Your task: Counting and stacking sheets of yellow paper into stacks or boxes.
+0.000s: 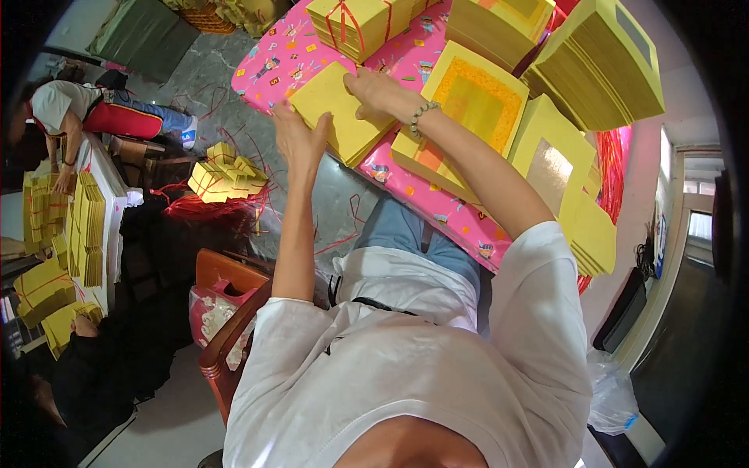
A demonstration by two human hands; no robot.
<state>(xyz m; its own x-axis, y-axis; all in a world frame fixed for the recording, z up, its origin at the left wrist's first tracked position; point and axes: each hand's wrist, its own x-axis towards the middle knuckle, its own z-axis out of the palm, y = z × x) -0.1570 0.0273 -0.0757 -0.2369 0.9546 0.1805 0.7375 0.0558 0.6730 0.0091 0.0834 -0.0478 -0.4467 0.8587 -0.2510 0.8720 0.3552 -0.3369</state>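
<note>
A short stack of yellow paper (339, 129) lies at the near left edge of a table with a pink patterned cover (265, 58). My left hand (300, 144) grips its left corner, thumb on the near side and fingers along the outer edge. Reaching across from the right, my right hand (384, 95) wears a beaded bracelet and holds the far right side, with its fingers and thumb bent onto the top sheet. Just right of this stack is a thick pile of yellow paper (480, 101) with an orange-bordered gold panel, partly covered by my right forearm.
Red-tied yellow bundles (351, 31) stand at the table's far side. Tall paper stacks (597, 66) and red strands (612, 179) are at right. Tied bundles (226, 175) lie at left, near a wooden chair (226, 273). A person (70, 109) works at another table.
</note>
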